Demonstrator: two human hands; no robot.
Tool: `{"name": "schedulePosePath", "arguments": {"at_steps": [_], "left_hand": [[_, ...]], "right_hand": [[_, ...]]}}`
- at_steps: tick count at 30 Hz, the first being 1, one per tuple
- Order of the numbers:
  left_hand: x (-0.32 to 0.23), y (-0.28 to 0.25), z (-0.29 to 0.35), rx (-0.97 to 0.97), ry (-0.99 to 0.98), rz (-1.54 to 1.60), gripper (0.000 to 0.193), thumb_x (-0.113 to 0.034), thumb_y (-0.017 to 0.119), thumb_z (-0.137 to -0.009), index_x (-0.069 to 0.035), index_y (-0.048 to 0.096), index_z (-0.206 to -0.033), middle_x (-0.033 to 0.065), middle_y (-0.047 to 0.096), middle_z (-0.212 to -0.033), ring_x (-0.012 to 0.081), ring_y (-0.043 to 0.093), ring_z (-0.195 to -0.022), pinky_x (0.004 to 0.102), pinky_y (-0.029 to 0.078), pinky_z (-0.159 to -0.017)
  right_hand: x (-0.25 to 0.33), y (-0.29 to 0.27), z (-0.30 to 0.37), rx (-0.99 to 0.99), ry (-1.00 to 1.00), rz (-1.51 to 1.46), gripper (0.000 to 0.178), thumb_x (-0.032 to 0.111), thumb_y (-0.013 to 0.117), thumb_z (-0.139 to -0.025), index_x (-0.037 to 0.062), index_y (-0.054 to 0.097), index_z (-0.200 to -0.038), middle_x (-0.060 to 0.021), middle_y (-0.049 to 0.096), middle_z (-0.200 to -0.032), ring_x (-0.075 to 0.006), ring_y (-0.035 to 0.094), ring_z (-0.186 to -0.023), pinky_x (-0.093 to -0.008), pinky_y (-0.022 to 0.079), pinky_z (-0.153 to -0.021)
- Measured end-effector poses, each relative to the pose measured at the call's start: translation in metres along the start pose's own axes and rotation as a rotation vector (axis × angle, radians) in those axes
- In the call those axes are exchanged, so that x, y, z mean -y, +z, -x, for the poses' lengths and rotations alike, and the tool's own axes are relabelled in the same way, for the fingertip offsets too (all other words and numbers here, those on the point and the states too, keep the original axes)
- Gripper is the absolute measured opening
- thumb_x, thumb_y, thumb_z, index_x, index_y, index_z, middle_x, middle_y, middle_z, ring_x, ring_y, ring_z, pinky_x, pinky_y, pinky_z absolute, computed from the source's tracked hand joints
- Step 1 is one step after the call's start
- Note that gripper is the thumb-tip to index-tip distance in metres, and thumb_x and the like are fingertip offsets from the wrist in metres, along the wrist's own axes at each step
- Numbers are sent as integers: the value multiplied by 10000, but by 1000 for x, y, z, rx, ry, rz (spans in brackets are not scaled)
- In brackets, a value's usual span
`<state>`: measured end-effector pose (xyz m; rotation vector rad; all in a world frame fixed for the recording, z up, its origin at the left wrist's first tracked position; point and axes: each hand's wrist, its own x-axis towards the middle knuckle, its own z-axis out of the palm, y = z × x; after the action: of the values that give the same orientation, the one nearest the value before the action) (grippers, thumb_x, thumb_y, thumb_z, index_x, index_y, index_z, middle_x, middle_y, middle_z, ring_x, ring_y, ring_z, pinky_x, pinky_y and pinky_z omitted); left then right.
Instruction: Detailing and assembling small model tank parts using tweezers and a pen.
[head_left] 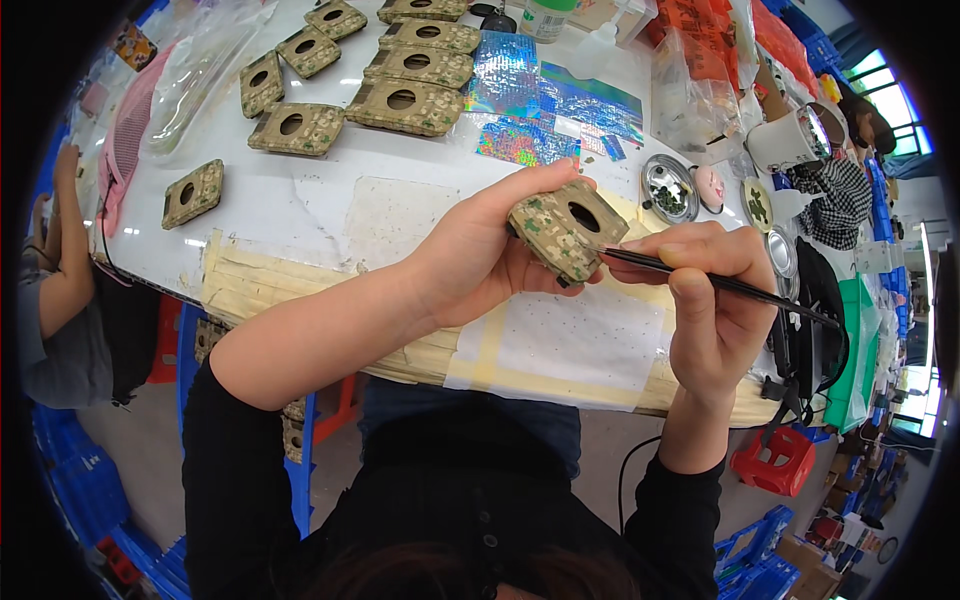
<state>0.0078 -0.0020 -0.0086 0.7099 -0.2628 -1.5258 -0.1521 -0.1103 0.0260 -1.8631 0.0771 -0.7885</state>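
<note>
My left hand (480, 255) grips a square camouflage-patterned piece (566, 228) with a round hole in its middle, held tilted above the table. My right hand (715, 300) pinches a thin black brush (720, 283) like a pen. The brush tip touches the right edge of the held piece. Both hands hover over a white sheet (570, 345) taped down with beige masking tape at the table's near edge.
Several more camouflage pieces (405, 104) lie in rows at the back left of the white table (300, 205). Holographic foil sheets (545, 105), small metal dishes (668, 188), a cup and plastic bags sit at the back right. Another person's arm (62, 250) rests at far left.
</note>
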Motion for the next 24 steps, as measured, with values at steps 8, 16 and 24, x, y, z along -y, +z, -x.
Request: {"name": "schedulePosePath", "arguments": {"at_steps": [8, 16, 24], "left_hand": [[0, -1, 0, 17, 10, -8, 484, -412, 421, -930, -57, 489, -1252, 95, 635, -1018, 172, 648, -815, 277, 525, -571], [0, -1, 0, 13, 9, -3, 488, -410, 421, -930, -53, 483, -1257, 100, 635, -1016, 178, 649, -813, 275, 524, -564], [0, 0, 0, 5, 11, 2, 492, -408, 420, -930, -46, 479, -1258, 121, 633, -1005, 203, 656, -786, 270, 525, -552]], "right_hand": [[0, 2, 0, -10, -4, -38, 144, 70, 637, -849, -47, 568, -898, -144, 621, -874, -201, 609, -836, -296, 490, -739], [0, 2, -1, -5, -6, -26, 135, 61, 638, -846, -45, 568, -892, -136, 624, -867, -197, 607, -818, -296, 487, -734], [0, 2, -1, -9, -10, -4, 128, 62, 638, -846, -41, 574, -887, -129, 629, -859, -198, 612, -808, -294, 485, -730]]}}
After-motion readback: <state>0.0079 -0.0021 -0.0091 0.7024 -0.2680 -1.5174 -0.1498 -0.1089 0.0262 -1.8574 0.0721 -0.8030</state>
